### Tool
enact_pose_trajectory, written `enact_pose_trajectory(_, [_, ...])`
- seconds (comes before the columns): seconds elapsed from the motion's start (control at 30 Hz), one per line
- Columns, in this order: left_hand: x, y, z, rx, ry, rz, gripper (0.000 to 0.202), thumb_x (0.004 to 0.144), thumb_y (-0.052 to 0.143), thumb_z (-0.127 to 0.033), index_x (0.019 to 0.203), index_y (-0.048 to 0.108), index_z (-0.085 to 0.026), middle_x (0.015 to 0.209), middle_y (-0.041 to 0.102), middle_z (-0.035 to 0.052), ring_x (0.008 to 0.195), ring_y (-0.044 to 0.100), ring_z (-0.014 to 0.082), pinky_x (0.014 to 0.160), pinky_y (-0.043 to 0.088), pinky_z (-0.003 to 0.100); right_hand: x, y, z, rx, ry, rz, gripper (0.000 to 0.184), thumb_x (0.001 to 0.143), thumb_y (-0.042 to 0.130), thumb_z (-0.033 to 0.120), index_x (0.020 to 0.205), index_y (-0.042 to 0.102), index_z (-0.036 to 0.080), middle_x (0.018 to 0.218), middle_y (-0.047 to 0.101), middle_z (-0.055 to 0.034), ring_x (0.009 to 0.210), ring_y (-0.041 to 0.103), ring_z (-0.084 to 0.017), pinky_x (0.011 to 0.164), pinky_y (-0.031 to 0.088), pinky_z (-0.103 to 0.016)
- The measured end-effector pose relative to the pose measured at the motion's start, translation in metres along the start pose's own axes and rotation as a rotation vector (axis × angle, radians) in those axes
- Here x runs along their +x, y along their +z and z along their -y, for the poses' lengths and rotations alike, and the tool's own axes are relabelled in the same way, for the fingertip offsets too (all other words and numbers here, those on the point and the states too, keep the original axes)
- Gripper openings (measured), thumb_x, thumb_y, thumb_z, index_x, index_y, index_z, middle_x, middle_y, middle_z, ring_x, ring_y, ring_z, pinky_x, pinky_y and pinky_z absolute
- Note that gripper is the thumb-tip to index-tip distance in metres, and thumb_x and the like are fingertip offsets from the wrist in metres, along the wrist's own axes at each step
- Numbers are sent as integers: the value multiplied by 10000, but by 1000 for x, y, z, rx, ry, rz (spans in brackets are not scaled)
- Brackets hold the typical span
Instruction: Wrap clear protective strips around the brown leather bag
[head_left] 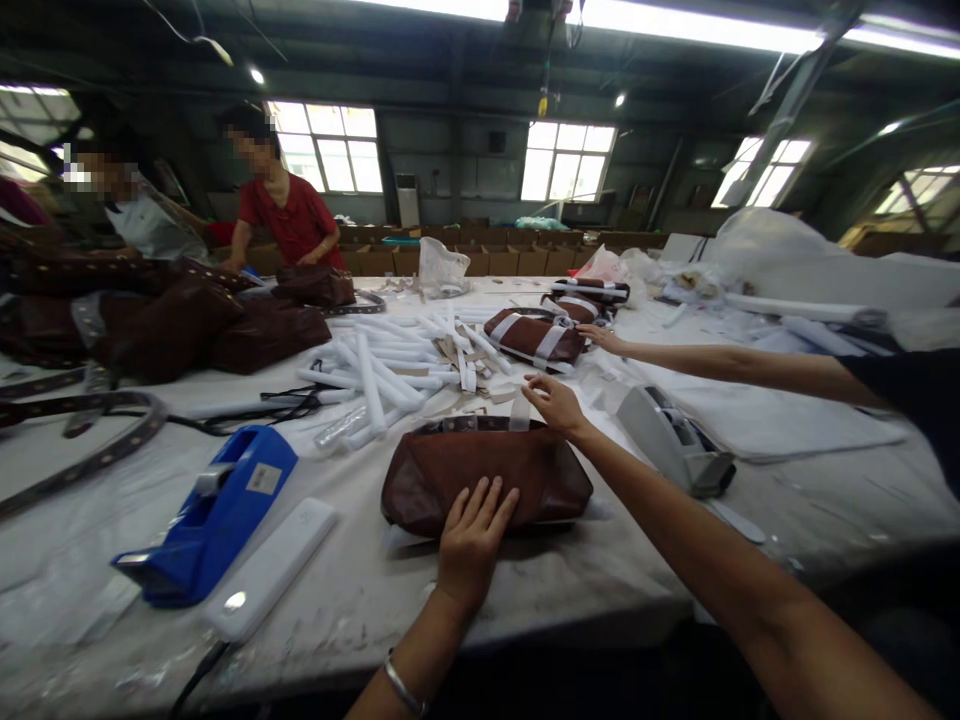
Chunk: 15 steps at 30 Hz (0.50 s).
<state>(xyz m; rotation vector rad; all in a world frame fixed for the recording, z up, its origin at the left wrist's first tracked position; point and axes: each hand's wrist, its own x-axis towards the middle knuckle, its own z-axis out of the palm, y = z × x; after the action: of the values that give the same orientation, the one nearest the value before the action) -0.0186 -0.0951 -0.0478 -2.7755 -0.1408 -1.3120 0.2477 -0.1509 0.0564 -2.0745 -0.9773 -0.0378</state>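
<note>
One white counter (pixel 360 590) carries everything. Brown bag (pixel 525 475) lies flat near its front edge, between blue tape dispenser (pixel 217 515) and grey tape dispenser (pixel 671 440). Left hand (pixel 472 530) rests flat on the bag's front, fingers (pixel 484 495) spread, gripping nothing. Right hand (pixel 556 405) sits at the bag's top edge, fingers (pixel 534 385) pinched on an upright white strip (pixel 519 410).

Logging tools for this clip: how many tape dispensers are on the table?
2: a blue tape dispenser left of the brown bag, a grey tape dispenser right of it. More may be hidden.
</note>
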Motion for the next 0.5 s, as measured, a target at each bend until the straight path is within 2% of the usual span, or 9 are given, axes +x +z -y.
enact_pose_trajectory(0.1, [-1, 0, 0, -3, 1, 17, 530, 968, 402, -58, 1432, 515, -288, 1440, 564, 2, 1304, 561, 198, 1113, 424, 380, -22, -18, 4, 160, -39, -7, 322, 908, 538, 556, 909, 551, 234, 1091, 720, -72, 958, 704, -231, 849, 573, -379])
enact_pose_trajectory(0.2, [-1, 0, 0, -10, -1, 34, 541, 961, 418, -57, 1441, 503, -292, 1451, 552, 6, 1317, 549, 199, 1128, 411, 382, -55, -29, 6, 335, -60, 96, 375, 860, 626, 582, 970, 531, 236, 879, 730, -30, 836, 717, -222, 775, 586, -358])
enact_pose_trajectory(0.3, [-1, -2, 0, -13, 1, 40, 572, 946, 408, -29, 1446, 497, -292, 1457, 546, 7, 1327, 540, 198, 1138, 403, 382, -87, -34, 3, 494, -103, 226, 556, 797, 761, 472, 1235, 509, 241, 894, 724, -16, 853, 712, -220, 797, 587, -359])
enact_pose_trajectory(0.37, [1, -4, 0, -13, 3, 49, 593, 935, 395, -10, 1450, 492, -289, 1459, 541, 7, 1328, 539, 199, 1137, 404, 381, -104, -36, 1, 431, -166, 226, 691, 779, 797, 392, 1375, 480, 246, 961, 720, -30, 912, 701, -226, 856, 580, -372])
enact_pose_trajectory(0.4, [1, -5, 1, -13, 5, 58, 599, 933, 392, -7, 1454, 487, -287, 1460, 540, 8, 1328, 539, 201, 1136, 406, 382, -111, -37, 0, 360, -207, 213, 654, 794, 790, 363, 1377, 515, 253, 986, 717, -37, 936, 695, -227, 881, 576, -375])
enact_pose_trajectory(0.5, [3, -8, 1, -17, 11, 87, 580, 949, 403, -36, 1466, 470, -290, 1463, 536, 19, 1327, 541, 210, 1131, 413, 391, -129, -39, -4, 187, -387, 196, 247, 899, 686, 301, 1142, 721, 277, 1036, 716, -47, 971, 690, -215, 958, 557, -383])
